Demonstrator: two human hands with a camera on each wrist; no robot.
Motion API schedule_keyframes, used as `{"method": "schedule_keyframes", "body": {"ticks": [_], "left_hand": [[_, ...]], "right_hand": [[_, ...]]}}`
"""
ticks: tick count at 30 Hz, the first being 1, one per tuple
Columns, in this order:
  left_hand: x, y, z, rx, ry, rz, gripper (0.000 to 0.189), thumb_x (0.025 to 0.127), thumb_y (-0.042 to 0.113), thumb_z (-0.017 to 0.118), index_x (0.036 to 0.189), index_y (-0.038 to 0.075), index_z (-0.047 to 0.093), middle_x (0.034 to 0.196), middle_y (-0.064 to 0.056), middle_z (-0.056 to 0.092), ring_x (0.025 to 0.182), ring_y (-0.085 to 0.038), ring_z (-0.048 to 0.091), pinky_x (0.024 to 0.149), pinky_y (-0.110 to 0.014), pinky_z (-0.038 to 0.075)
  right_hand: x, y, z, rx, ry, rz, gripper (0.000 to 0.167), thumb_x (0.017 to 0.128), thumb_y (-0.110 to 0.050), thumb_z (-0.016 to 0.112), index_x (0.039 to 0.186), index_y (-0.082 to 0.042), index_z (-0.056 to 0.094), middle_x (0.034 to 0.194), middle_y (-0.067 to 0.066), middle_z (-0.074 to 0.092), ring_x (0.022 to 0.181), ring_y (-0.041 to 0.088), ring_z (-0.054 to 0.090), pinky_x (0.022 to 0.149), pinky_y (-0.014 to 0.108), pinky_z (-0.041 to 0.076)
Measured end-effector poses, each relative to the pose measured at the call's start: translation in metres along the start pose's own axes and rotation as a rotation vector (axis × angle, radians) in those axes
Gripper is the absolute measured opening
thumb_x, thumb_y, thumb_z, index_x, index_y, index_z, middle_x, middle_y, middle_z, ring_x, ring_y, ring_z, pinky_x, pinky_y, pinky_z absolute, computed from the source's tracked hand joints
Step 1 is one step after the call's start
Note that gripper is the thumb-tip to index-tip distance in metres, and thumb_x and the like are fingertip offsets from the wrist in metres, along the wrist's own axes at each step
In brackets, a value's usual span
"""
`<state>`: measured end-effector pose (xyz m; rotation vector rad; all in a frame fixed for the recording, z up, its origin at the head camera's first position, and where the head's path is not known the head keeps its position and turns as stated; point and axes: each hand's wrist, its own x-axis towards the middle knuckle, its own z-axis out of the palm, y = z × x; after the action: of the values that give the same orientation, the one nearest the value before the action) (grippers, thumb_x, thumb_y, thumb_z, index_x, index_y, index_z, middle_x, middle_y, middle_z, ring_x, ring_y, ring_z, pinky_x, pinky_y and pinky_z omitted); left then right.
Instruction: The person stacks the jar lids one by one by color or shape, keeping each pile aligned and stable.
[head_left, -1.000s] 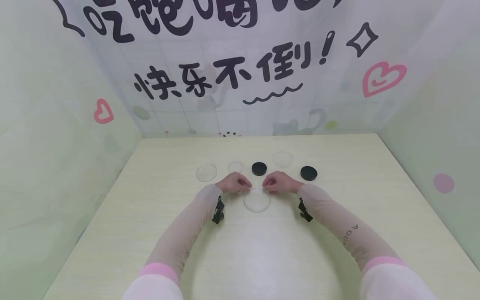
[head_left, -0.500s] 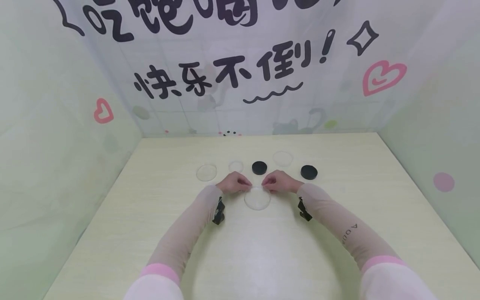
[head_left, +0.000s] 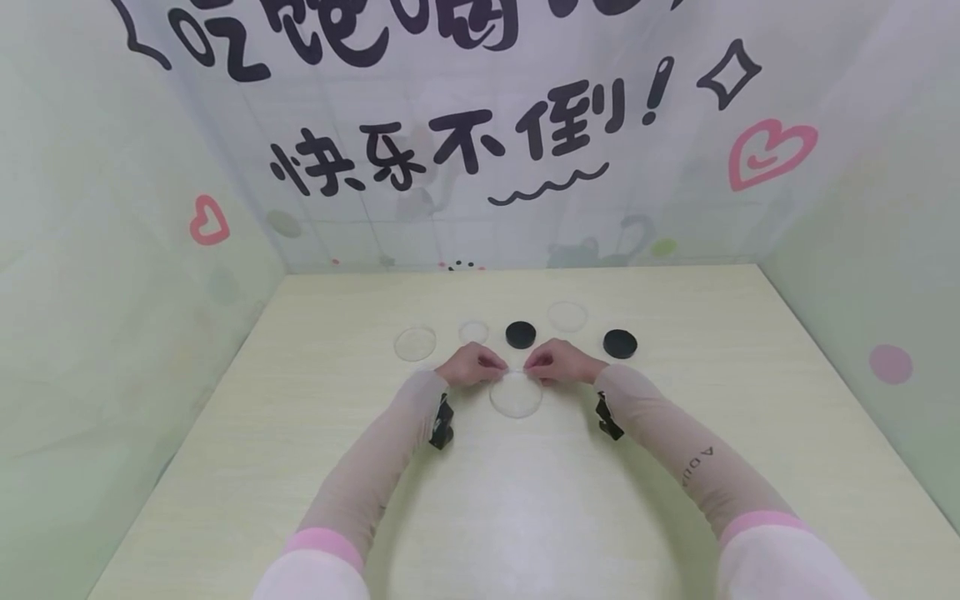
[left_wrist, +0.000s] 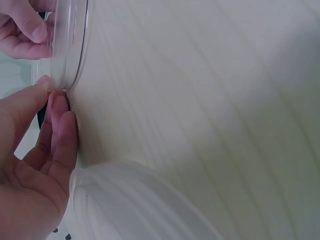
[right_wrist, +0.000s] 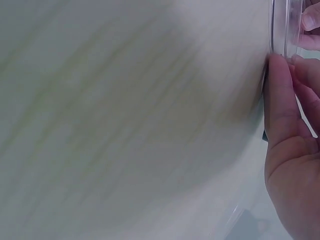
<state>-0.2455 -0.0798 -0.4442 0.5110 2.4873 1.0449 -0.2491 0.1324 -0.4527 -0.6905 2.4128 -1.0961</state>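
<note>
A clear round petri dish point(head_left: 516, 400) lies on the table between both hands. The left hand point(head_left: 472, 365) pinches its far edge at the left, with thumb and fingertips close together. On the opposite side of that edge, the right hand point(head_left: 561, 364) pinches it too. From the left wrist, the clear wall of the petri dish point(left_wrist: 70, 42) shows standing just past the left hand's fingertips point(left_wrist: 59, 102). In the right wrist view the right hand point(right_wrist: 295, 135) meets the rim of the petri dish point(right_wrist: 281, 27) from below. Fingers partly cover the pinched edge.
Behind the hands, a clear round dish point(head_left: 415, 343), a smaller clear disc point(head_left: 473, 332) and another clear dish point(head_left: 567, 316) lie spread out. A black disc point(head_left: 521, 335) sits among them, with a second black disc point(head_left: 620, 344) at the right. Printed cloth walls surround the table point(head_left: 517, 517).
The petri dish has shifted very slightly away from the person, along with both hands. Their fingertips stand a little closer together. The head view has tilted slightly.
</note>
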Motion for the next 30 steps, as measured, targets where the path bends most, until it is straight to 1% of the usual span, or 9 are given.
{"method": "schedule_keyframes", "body": {"ticks": [5, 9, 12, 15, 18, 20, 24, 30], "left_hand": [[0.0014, 0.0007, 0.0024, -0.004, -0.001, -0.001, 0.018, 0.081, 0.009, 0.063, 0.099, 0.005, 0.067, 0.096, -0.006, 0.065, 0.088, -0.013, 0.056, 0.077, -0.022, 0.044], [0.0019, 0.0003, 0.0026, -0.004, -0.006, 0.016, 0.019, 0.081, 0.008, 0.062, 0.099, 0.005, 0.067, 0.097, -0.006, 0.065, 0.087, -0.012, 0.055, 0.077, -0.022, 0.043], [0.0015, -0.0003, 0.0023, -0.018, -0.012, 0.029, 0.019, 0.082, 0.007, 0.062, 0.1, 0.004, 0.066, 0.096, -0.006, 0.065, 0.08, -0.009, 0.054, 0.073, -0.019, 0.043], [0.0, 0.0008, 0.0016, -0.065, -0.03, 0.016, 0.02, 0.083, 0.005, 0.06, 0.101, 0.001, 0.065, 0.089, -0.007, 0.065, 0.069, -0.008, 0.052, 0.064, -0.018, 0.044], [-0.002, 0.0019, 0.0009, -0.116, -0.044, -0.015, 0.021, 0.083, 0.004, 0.059, 0.103, -0.001, 0.064, 0.083, -0.007, 0.064, 0.061, -0.009, 0.051, 0.058, -0.018, 0.045], [-0.0022, 0.0021, 0.0007, -0.137, -0.044, -0.029, 0.021, 0.083, 0.004, 0.059, 0.103, -0.001, 0.064, 0.084, -0.007, 0.064, 0.061, -0.009, 0.051, 0.057, -0.019, 0.046], [-0.0001, -0.0008, 0.0009, -0.184, -0.044, -0.052, 0.021, 0.083, 0.004, 0.06, 0.102, 0.0, 0.065, 0.089, -0.008, 0.065, 0.063, -0.009, 0.054, 0.06, -0.02, 0.049], [0.0034, -0.005, 0.0029, -0.224, -0.037, -0.062, 0.02, 0.082, 0.005, 0.061, 0.101, 0.001, 0.065, 0.091, -0.009, 0.065, 0.063, -0.008, 0.056, 0.061, -0.022, 0.05]], "right_hand": [[-0.0014, 0.0016, 0.0003, 0.012, 0.004, -0.005, 0.014, 0.084, -0.007, 0.059, 0.094, 0.001, 0.065, 0.077, 0.004, 0.064, 0.06, 0.009, 0.055, 0.058, 0.023, 0.047], [-0.0007, 0.0022, 0.0, 0.008, 0.003, 0.001, 0.013, 0.084, -0.007, 0.059, 0.093, 0.0, 0.065, 0.075, 0.003, 0.064, 0.06, 0.008, 0.053, 0.057, 0.022, 0.046], [0.0, 0.0008, -0.0007, 0.008, -0.002, 0.009, 0.013, 0.084, -0.006, 0.059, 0.093, 0.0, 0.065, 0.073, 0.003, 0.063, 0.059, 0.008, 0.052, 0.057, 0.022, 0.045], [-0.0005, -0.0018, -0.0013, 0.015, -0.008, 0.012, 0.013, 0.084, -0.005, 0.059, 0.093, 0.001, 0.065, 0.074, 0.003, 0.063, 0.059, 0.008, 0.053, 0.057, 0.022, 0.046], [0.0001, -0.0038, -0.0009, 0.023, -0.014, 0.013, 0.014, 0.084, -0.005, 0.058, 0.094, 0.002, 0.065, 0.076, 0.004, 0.064, 0.06, 0.008, 0.053, 0.058, 0.022, 0.046], [0.0002, -0.0044, -0.0007, 0.03, -0.012, 0.015, 0.013, 0.084, -0.004, 0.059, 0.093, 0.002, 0.065, 0.076, 0.005, 0.064, 0.06, 0.008, 0.053, 0.058, 0.022, 0.046], [0.0005, -0.0044, -0.0006, 0.043, -0.008, 0.022, 0.013, 0.084, -0.005, 0.059, 0.093, 0.002, 0.065, 0.076, 0.005, 0.064, 0.06, 0.008, 0.053, 0.058, 0.021, 0.046], [0.0002, -0.002, -0.0023, 0.044, -0.007, 0.024, 0.014, 0.083, -0.006, 0.059, 0.094, 0.002, 0.065, 0.077, 0.004, 0.064, 0.061, 0.009, 0.054, 0.058, 0.022, 0.047]]}}
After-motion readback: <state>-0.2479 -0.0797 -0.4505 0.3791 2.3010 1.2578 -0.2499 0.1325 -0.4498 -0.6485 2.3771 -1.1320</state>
